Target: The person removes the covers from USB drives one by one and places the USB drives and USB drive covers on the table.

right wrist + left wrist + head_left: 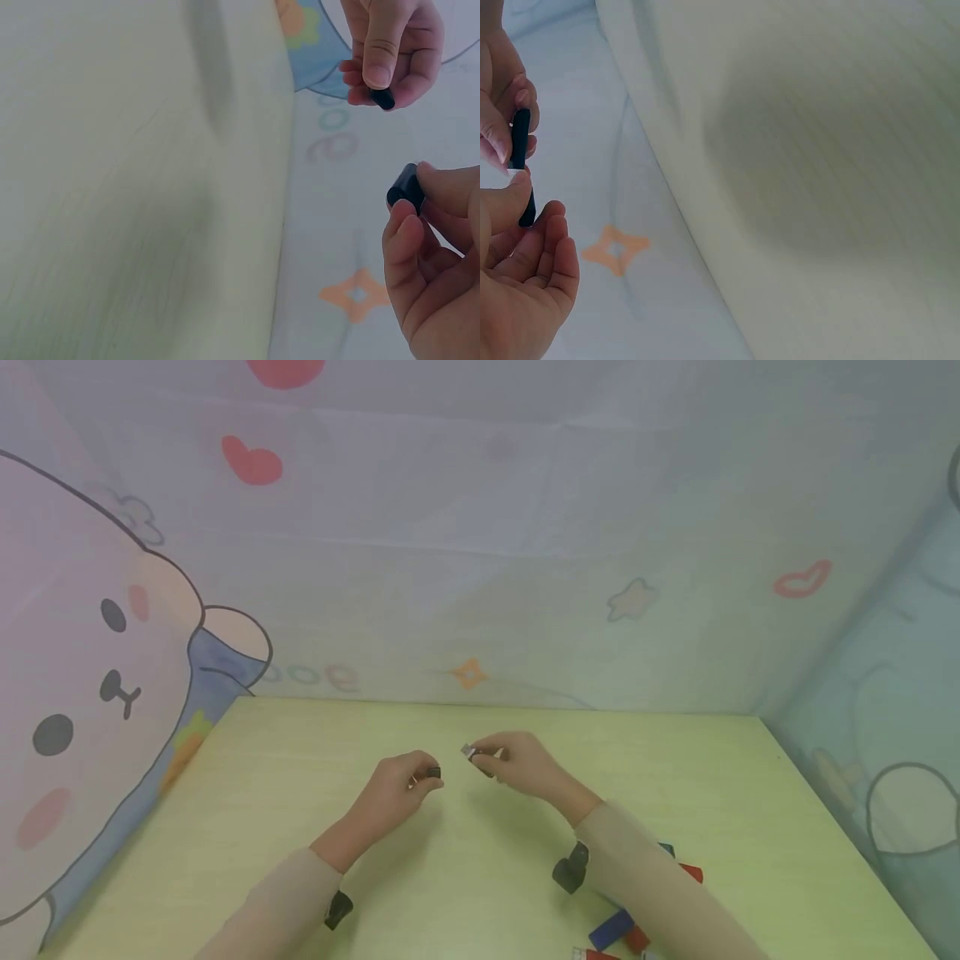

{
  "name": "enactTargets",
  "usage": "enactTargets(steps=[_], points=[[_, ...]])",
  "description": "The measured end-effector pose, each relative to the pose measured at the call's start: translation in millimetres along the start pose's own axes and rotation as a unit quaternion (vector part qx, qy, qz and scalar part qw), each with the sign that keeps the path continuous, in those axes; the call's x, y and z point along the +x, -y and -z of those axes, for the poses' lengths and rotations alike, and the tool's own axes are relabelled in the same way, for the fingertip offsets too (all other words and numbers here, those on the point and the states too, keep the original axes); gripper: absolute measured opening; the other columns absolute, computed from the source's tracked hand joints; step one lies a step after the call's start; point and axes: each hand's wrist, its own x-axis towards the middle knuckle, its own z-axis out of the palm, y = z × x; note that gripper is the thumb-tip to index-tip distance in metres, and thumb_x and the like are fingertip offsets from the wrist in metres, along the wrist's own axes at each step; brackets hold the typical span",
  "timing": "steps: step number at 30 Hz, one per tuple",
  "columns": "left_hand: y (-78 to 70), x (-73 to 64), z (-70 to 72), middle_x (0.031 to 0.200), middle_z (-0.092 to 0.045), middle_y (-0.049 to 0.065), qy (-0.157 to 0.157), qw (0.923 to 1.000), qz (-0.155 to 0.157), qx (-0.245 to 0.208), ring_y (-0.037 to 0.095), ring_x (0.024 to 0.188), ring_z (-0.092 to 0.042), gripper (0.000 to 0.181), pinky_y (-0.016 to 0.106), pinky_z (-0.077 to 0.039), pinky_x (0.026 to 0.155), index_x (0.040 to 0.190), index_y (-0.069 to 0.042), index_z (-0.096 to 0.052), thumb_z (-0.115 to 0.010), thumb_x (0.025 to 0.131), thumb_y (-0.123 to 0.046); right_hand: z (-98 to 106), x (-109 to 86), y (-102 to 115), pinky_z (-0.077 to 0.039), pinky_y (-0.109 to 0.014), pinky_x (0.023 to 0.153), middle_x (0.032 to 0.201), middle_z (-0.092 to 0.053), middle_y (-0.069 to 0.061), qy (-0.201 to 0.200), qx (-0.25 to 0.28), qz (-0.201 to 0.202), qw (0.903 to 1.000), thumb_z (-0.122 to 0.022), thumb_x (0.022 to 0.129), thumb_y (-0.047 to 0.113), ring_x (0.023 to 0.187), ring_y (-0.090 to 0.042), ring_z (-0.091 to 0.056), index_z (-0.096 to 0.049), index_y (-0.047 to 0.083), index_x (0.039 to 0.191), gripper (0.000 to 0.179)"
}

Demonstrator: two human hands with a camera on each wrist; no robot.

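Above the middle of the table (360, 727), both hands are raised close to each other. A small black cap (434, 772) is pinched between the thumb and fingers of my left hand (393, 789). My right hand (525, 766) pinches a dark USB flash drive (474, 755), its metal plug bare and pointing up toward the left. In the head view a gap separates cap and drive. In the right wrist view the drive's dark body (406, 187) shows its rounded end, and the cap (382, 98) sits under the left thumb. Fingers hide part of both.
Near the front right, partly under my right sleeve (652, 877), lie several small pieces, among them a blue one (611, 930) and a red one (691, 872). Black wrist cameras (572, 868) hang below the sleeves. A printed cloth (480, 527) stands behind the table.
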Motion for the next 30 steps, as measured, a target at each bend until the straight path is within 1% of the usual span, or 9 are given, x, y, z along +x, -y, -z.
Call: enactTargets(steps=[2,4,7,11,14,18,24,28,30], points=[[3.8,2.7,0.0,0.084,-0.068,0.000,-0.012,0.9999,0.000,-0.002,0.011,0.074,-0.058,0.011,0.025,-0.049,0.065,0.098,-0.005,-0.066,-0.068,0.088,-0.008,-2.9,6.0,0.4,-0.049,-0.025,0.056,0.100,-0.069,-0.005,-0.002,0.009,-0.013,0.9999,-0.061,0.095,0.021,0.068,-0.025,-0.063,-0.068,0.007,0.118,0.028],[8.6,5.7,-0.4,0.085,-0.068,0.000,-0.025,0.9997,-0.004,0.000,0.011,0.076,-0.059,0.012,0.027,-0.049,0.067,0.099,-0.005,-0.067,-0.069,0.088,-0.009,-6.2,11.6,-0.2,-0.051,-0.026,0.058,0.100,-0.069,-0.005,-0.004,0.018,-0.021,0.9996,-0.061,0.095,0.020,0.071,-0.027,-0.064,-0.068,0.007,0.117,0.027],[15.6,9.8,-1.3,0.087,-0.068,0.002,-0.038,0.9993,-0.005,0.004,0.013,0.078,-0.060,0.012,0.030,-0.050,0.070,0.099,-0.004,-0.068,-0.069,0.088,-0.009,-11.7,19.3,-2.4,-0.051,-0.025,0.059,0.098,-0.068,-0.005,-0.010,0.031,-0.028,0.9991,-0.061,0.094,0.017,0.068,-0.022,-0.064,-0.068,0.006,0.116,0.026],[25.1,15.7,-3.4,0.091,-0.067,0.004,-0.049,0.9987,0.006,0.013,0.016,0.083,-0.059,0.011,0.035,-0.050,0.075,0.098,-0.005,-0.069,-0.069,0.088,-0.011,-18.7,28.1,-4.7,-0.050,-0.023,0.057,0.096,-0.068,-0.008,-0.017,0.055,-0.033,0.9978,-0.061,0.094,0.013,0.060,-0.011,-0.058,-0.067,0.003,0.116,0.025],[32.9,20.2,-5.6,0.090,-0.066,0.005,-0.061,0.9979,0.007,0.020,0.018,0.084,-0.058,0.010,0.038,-0.050,0.075,0.096,-0.005,-0.070,-0.070,0.087,-0.010,-24.0,33.0,-4.6,-0.050,-0.022,0.055,0.097,-0.068,-0.010,-0.026,0.066,-0.041,0.9966,-0.060,0.094,0.011,0.058,-0.009,-0.057,-0.066,0.001,0.117,0.026],[42.7,25.2,-8.1,0.086,-0.064,0.005,-0.076,0.9966,0.007,0.032,0.020,0.082,-0.056,0.011,0.037,-0.048,0.074,0.095,-0.003,-0.070,-0.071,0.086,-0.009,-32.0,39.0,-6.7,-0.052,-0.022,0.056,0.097,-0.067,-0.013,-0.038,0.078,-0.059,0.9945,-0.059,0.093,0.012,0.059,-0.010,-0.059,-0.065,-0.002,0.117,0.028],[51.9,31.9,-11.4,0.083,-0.060,0.006,-0.070,0.9958,0.027,0.052,0.019,0.077,-0.050,0.015,0.033,-0.043,0.069,0.096,0.001,-0.070,-0.071,0.086,-0.009,-45.6,50.2,-17.0,-0.054,-0.023,0.060,0.102,-0.062,-0.015,-0.056,0.101,-0.093,0.9890,-0.059,0.094,0.013,0.060,-0.010,-0.061,-0.062,-0.004,0.120,0.031],[56.5,33.9,-15.2,0.083,-0.061,0.007,-0.061,0.9957,0.046,0.051,0.018,0.076,-0.050,0.015,0.032,-0.043,0.067,0.097,0.003,-0.070,-0.070,0.086,-0.007,-52.6,54.8,-19.5,-0.055,-0.024,0.062,0.107,-0.062,-0.018,-0.065,0.120,-0.109,0.9847,-0.059,0.095,0.013,0.061,-0.009,-0.061,-0.060,-0.005,0.121,0.032],[59.1,34.6,-17.8,0.084,-0.062,0.008,-0.055,0.9953,0.059,0.054,0.018,0.076,-0.051,0.016,0.032,-0.044,0.067,0.098,0.003,-0.070,-0.070,0.087,-0.007,-55.7,56.7,-20.5,-0.054,-0.025,0.061,0.107,-0.064,-0.018,-0.071,0.123,-0.114,0.9834,-0.058,0.095,0.013,0.062,-0.010,-0.061,-0.060,-0.005,0.121,0.031]])
